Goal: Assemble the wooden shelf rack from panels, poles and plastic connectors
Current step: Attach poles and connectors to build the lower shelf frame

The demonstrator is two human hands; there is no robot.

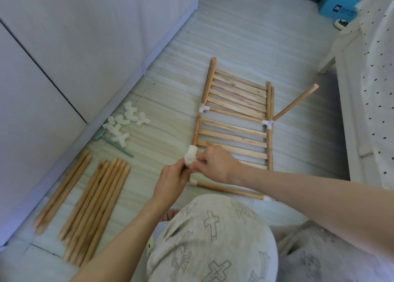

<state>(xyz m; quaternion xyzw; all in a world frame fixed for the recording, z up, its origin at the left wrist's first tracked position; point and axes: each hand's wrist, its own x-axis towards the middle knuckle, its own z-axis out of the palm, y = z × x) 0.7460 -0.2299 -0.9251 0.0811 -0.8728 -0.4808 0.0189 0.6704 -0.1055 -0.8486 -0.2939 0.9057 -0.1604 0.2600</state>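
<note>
A partly built rack lies flat on the floor: two slatted wooden panels (236, 111) joined by poles and white plastic connectors (204, 107). One pole (295, 102) slants up from the right middle connector (268, 123). A bottom pole (230, 189) runs across near my knee. My left hand (170, 182) grips an upright pole hidden under its fingers, near the rack's front left corner. My right hand (215, 164) pinches a white connector (190, 157) sitting on that pole's top.
Loose white connectors (125, 122) lie in a heap to the left, beside a green T-shaped tool (113, 142). Two bundles of spare poles (93, 209) lie along the white cabinet (64, 58). A bed with dotted cover (375, 90) bounds the right; a blue box (339, 3) stands far back.
</note>
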